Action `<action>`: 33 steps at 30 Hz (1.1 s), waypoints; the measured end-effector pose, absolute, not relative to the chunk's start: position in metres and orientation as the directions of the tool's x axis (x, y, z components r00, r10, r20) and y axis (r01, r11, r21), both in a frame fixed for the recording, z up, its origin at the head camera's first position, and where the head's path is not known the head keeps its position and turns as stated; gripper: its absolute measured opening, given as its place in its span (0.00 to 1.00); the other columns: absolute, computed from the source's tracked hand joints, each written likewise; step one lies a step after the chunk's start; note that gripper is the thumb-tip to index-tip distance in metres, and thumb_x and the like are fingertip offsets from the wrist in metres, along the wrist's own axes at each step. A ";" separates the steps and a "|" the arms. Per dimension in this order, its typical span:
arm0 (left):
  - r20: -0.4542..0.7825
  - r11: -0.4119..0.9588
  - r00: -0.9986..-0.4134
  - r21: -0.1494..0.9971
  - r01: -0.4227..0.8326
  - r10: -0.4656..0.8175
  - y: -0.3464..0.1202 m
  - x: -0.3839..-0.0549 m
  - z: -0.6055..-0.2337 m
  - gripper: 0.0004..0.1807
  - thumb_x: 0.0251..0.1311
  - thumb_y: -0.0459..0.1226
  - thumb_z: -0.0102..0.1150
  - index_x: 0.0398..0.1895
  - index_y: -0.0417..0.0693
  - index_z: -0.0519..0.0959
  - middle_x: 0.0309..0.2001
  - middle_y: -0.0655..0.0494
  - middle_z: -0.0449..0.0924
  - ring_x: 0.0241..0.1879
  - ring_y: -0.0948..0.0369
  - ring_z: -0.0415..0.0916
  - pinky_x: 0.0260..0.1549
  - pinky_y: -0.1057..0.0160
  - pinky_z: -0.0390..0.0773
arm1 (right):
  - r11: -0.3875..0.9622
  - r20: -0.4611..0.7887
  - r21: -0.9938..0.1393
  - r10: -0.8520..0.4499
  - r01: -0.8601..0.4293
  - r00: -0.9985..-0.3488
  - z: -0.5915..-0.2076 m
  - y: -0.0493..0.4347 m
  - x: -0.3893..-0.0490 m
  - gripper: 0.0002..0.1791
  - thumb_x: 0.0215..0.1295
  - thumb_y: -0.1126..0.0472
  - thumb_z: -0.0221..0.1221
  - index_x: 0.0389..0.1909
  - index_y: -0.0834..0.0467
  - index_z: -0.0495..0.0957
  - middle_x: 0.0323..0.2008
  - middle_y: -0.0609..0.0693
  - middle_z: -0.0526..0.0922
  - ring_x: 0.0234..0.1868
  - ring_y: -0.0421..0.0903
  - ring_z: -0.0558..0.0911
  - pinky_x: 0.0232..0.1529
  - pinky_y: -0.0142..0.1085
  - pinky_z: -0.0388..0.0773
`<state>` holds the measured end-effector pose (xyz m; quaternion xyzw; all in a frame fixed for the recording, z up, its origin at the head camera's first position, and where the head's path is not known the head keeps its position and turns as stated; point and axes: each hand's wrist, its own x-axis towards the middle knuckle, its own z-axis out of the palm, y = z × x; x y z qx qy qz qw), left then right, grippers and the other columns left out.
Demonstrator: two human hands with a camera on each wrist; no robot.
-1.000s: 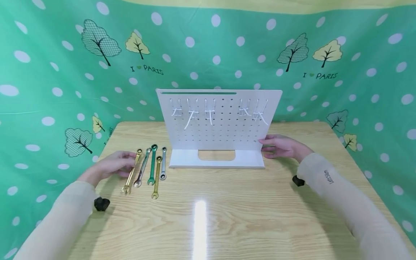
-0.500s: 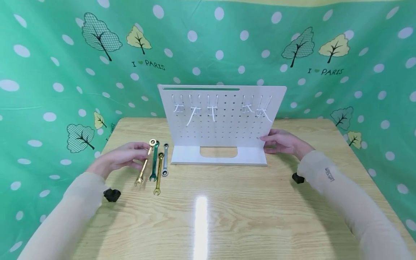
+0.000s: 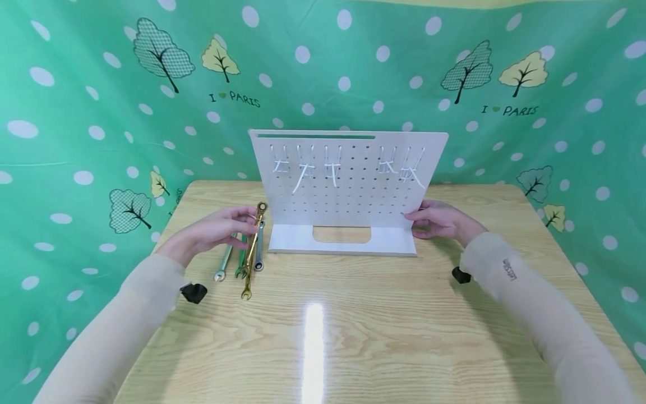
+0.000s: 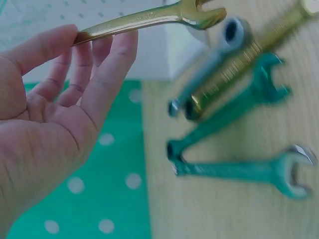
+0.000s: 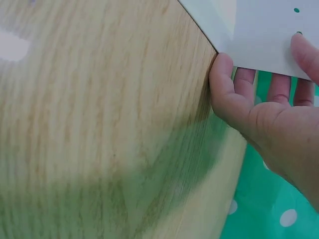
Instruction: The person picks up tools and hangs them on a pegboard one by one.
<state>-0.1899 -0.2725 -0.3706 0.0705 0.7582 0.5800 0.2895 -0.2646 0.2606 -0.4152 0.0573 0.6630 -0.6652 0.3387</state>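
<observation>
My left hand (image 3: 222,229) pinches a gold combination wrench (image 4: 144,21) between thumb and fingers, raised above the table. Under it lie several more wrenches: a silver one (image 3: 225,262), a green one (image 4: 229,109), a second gold one (image 4: 239,62) and a grey one with ring ends (image 3: 259,251). In the head view the held wrench overlaps the gold one on the table. On the other side, my right hand (image 3: 438,220) grips the lower right edge of a white pegboard (image 3: 348,196), thumb (image 5: 304,52) in front and fingers at the edge and behind.
Several white wire hooks (image 3: 333,168) hang across the pegboard's upper part. Its base (image 3: 292,240) stands on a wooden table (image 3: 383,314) with a bright light reflection. A green dotted curtain (image 3: 323,67) closes off the back and sides.
My left hand has lifted the gold wrench and carried it right, over the other wrenches towards the pegboard. The right hand stays at the board's edge. The head view has shifted slightly.
</observation>
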 end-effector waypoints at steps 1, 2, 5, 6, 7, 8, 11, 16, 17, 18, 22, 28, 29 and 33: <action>-0.343 0.303 -0.825 0.927 -0.220 0.449 -0.268 -0.190 -0.367 0.22 0.70 0.34 0.60 0.61 0.36 0.64 0.47 0.47 0.69 0.45 0.57 0.73 0.50 0.45 0.83 | 0.106 -0.530 -0.841 -0.367 0.531 -0.765 -0.415 0.260 -0.265 0.19 0.71 0.67 0.61 0.59 0.53 0.71 0.48 0.45 0.85 0.59 0.52 0.75 0.63 0.53 0.70; -0.327 0.294 -0.827 0.933 -0.206 0.458 -0.265 -0.190 -0.363 0.21 0.70 0.34 0.60 0.59 0.37 0.65 0.46 0.48 0.69 0.45 0.57 0.73 0.50 0.45 0.83 | 0.104 -0.533 -0.839 -0.360 0.534 -0.766 -0.416 0.260 -0.265 0.19 0.71 0.67 0.61 0.59 0.53 0.70 0.47 0.45 0.85 0.58 0.52 0.75 0.64 0.52 0.70; -0.275 0.275 -0.839 0.949 -0.156 0.470 -0.254 -0.189 -0.351 0.17 0.69 0.34 0.61 0.56 0.40 0.68 0.47 0.48 0.69 0.46 0.55 0.74 0.50 0.45 0.84 | 0.091 -0.541 -0.834 -0.337 0.545 -0.771 -0.417 0.258 -0.264 0.20 0.70 0.67 0.62 0.59 0.53 0.70 0.47 0.45 0.85 0.59 0.52 0.75 0.64 0.52 0.70; -0.254 0.271 -0.844 0.953 -0.136 0.471 -0.251 -0.189 -0.347 0.16 0.70 0.34 0.61 0.55 0.41 0.69 0.48 0.47 0.69 0.46 0.55 0.74 0.50 0.46 0.84 | 0.087 -0.540 -0.833 -0.336 0.546 -0.771 -0.417 0.257 -0.265 0.20 0.70 0.67 0.62 0.59 0.53 0.70 0.47 0.44 0.85 0.59 0.53 0.74 0.64 0.51 0.70; -0.236 0.267 -0.851 0.956 -0.119 0.468 -0.249 -0.188 -0.343 0.15 0.70 0.34 0.61 0.54 0.42 0.69 0.48 0.47 0.69 0.46 0.54 0.74 0.49 0.46 0.84 | 0.083 -0.538 -0.834 -0.335 0.545 -0.773 -0.418 0.255 -0.264 0.20 0.70 0.67 0.62 0.59 0.53 0.70 0.48 0.44 0.85 0.60 0.53 0.74 0.63 0.51 0.70; -0.219 0.263 -0.859 0.959 -0.103 0.463 -0.248 -0.188 -0.339 0.14 0.70 0.34 0.61 0.53 0.42 0.70 0.48 0.47 0.70 0.46 0.54 0.75 0.49 0.47 0.84 | 0.083 -0.532 -0.838 -0.342 0.539 -0.775 -0.418 0.253 -0.264 0.21 0.70 0.67 0.62 0.60 0.53 0.70 0.49 0.44 0.85 0.61 0.53 0.73 0.64 0.51 0.70; -0.177 0.249 -0.881 0.966 -0.070 0.439 -0.245 -0.186 -0.327 0.12 0.69 0.32 0.61 0.52 0.43 0.73 0.49 0.47 0.71 0.47 0.55 0.76 0.49 0.49 0.85 | 0.080 -0.517 -0.847 -0.350 0.525 -0.782 -0.420 0.249 -0.264 0.21 0.71 0.66 0.62 0.61 0.52 0.71 0.51 0.44 0.84 0.63 0.54 0.72 0.63 0.50 0.70; -0.147 0.220 -0.896 0.974 -0.057 0.419 -0.238 -0.189 -0.318 0.11 0.69 0.32 0.62 0.50 0.43 0.73 0.50 0.49 0.72 0.48 0.56 0.76 0.49 0.50 0.84 | 0.080 -0.517 -0.848 -0.335 0.523 -0.787 -0.420 0.253 -0.263 0.20 0.71 0.66 0.61 0.60 0.53 0.70 0.50 0.44 0.84 0.61 0.52 0.73 0.61 0.49 0.70; -0.146 0.218 -0.896 0.974 -0.056 0.419 -0.236 -0.190 -0.316 0.11 0.68 0.32 0.62 0.50 0.43 0.73 0.51 0.49 0.71 0.48 0.55 0.76 0.50 0.50 0.84 | 0.078 -0.520 -0.847 -0.331 0.527 -0.787 -0.421 0.255 -0.263 0.20 0.71 0.66 0.61 0.60 0.53 0.70 0.50 0.44 0.83 0.61 0.52 0.73 0.62 0.49 0.69; -0.145 0.220 -0.896 0.974 -0.055 0.420 -0.233 -0.190 -0.315 0.11 0.68 0.32 0.62 0.50 0.43 0.73 0.51 0.49 0.71 0.48 0.55 0.76 0.50 0.50 0.84 | 0.076 -0.524 -0.844 -0.328 0.530 -0.786 -0.420 0.258 -0.262 0.20 0.71 0.66 0.62 0.60 0.53 0.70 0.50 0.44 0.84 0.60 0.52 0.73 0.62 0.49 0.69; -0.139 0.220 -0.901 0.974 -0.050 0.411 -0.231 -0.190 -0.308 0.12 0.68 0.31 0.62 0.50 0.44 0.74 0.52 0.49 0.70 0.48 0.55 0.76 0.50 0.51 0.84 | 0.081 -0.526 -0.843 -0.330 0.532 -0.784 -0.422 0.259 -0.263 0.20 0.69 0.66 0.63 0.59 0.52 0.72 0.49 0.43 0.85 0.59 0.51 0.75 0.62 0.48 0.70; -0.125 0.207 -0.902 0.977 -0.041 0.412 -0.228 -0.195 -0.308 0.13 0.68 0.31 0.63 0.51 0.39 0.73 0.55 0.46 0.72 0.50 0.54 0.77 0.50 0.51 0.84 | 0.085 -0.517 -0.849 -0.342 0.522 -0.785 -0.423 0.261 -0.262 0.18 0.68 0.65 0.64 0.55 0.49 0.75 0.48 0.43 0.86 0.56 0.50 0.78 0.59 0.46 0.72; -0.125 0.207 -0.902 0.978 -0.040 0.413 -0.227 -0.196 -0.309 0.13 0.68 0.32 0.63 0.51 0.40 0.73 0.56 0.45 0.72 0.51 0.53 0.76 0.50 0.50 0.84 | 0.085 -0.515 -0.850 -0.342 0.520 -0.786 -0.423 0.261 -0.262 0.17 0.68 0.65 0.65 0.55 0.49 0.76 0.48 0.43 0.86 0.55 0.50 0.78 0.59 0.46 0.72; -0.126 0.206 -0.903 0.978 -0.043 0.410 -0.226 -0.198 -0.311 0.10 0.68 0.32 0.63 0.49 0.45 0.75 0.56 0.44 0.72 0.53 0.49 0.75 0.50 0.50 0.84 | 0.088 -0.508 -0.855 -0.344 0.511 -0.790 -0.423 0.261 -0.261 0.17 0.68 0.65 0.65 0.55 0.50 0.76 0.48 0.43 0.85 0.56 0.50 0.77 0.60 0.47 0.72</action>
